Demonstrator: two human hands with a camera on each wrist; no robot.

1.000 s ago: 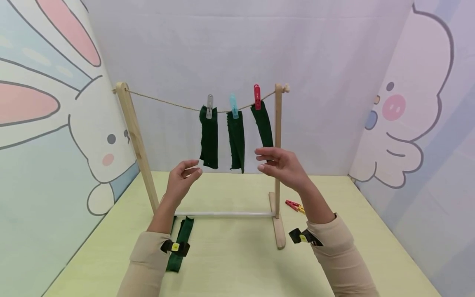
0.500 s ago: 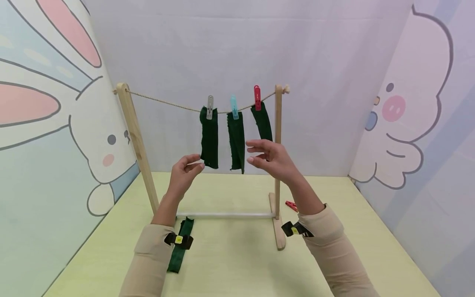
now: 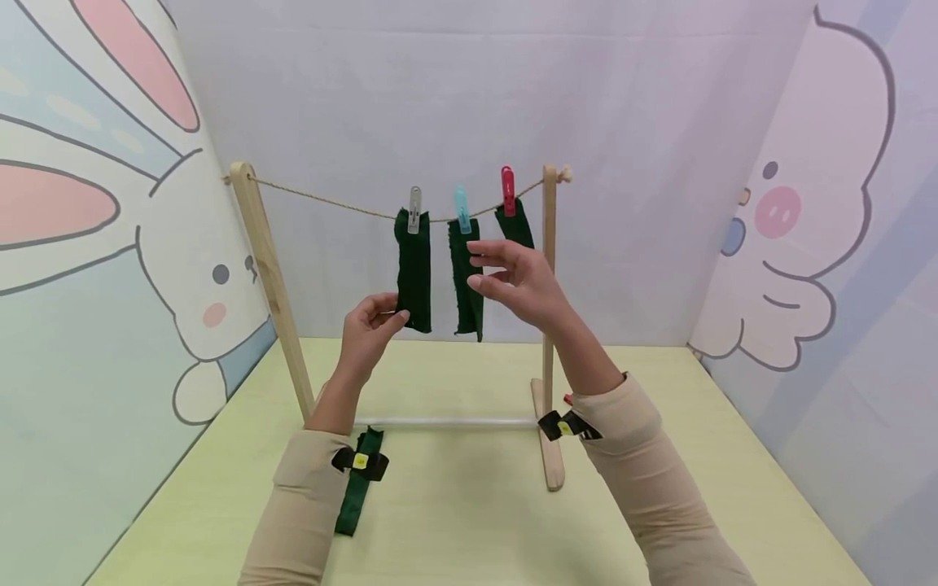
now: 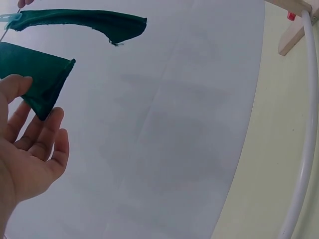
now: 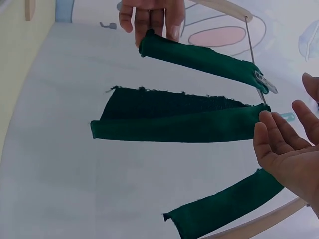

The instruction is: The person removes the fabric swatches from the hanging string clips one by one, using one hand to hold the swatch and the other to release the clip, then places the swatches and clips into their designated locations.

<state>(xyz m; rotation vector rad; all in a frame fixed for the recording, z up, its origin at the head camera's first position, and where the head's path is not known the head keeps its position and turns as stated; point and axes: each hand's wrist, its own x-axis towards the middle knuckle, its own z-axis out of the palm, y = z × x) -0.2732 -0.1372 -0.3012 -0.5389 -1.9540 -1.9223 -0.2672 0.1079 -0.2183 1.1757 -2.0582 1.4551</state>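
Three dark green cloth strips hang from a cord, held by a grey clothes peg [image 3: 414, 210], a light blue peg [image 3: 462, 210] and a red peg [image 3: 508, 191]. My left hand [image 3: 368, 330] is at the lower left edge of the left strip [image 3: 414, 273]; its thumb overlaps the front, with relaxed fingers behind. In the left wrist view, space shows between thumb and fingertips around the strip's end [image 4: 50, 74]. Fingers loosely spread and holding nothing, my right hand [image 3: 520, 281] is in front of the middle strip [image 3: 463, 268] and partly hides the right strip [image 3: 515, 224].
The cord [image 3: 322, 198] runs between two wooden posts, the left [image 3: 267, 260] and the right [image 3: 549, 244]. A white bar [image 3: 447, 422] joins them low down. Another green strip [image 3: 355, 496] lies on the table, partly under my left forearm. A red peg on the table is mostly hidden by my right sleeve.
My right hand has moved up and left, from the right strip to the middle one. My left hand has risen slightly and reached the left strip's edge. The hanging strips stay in place.
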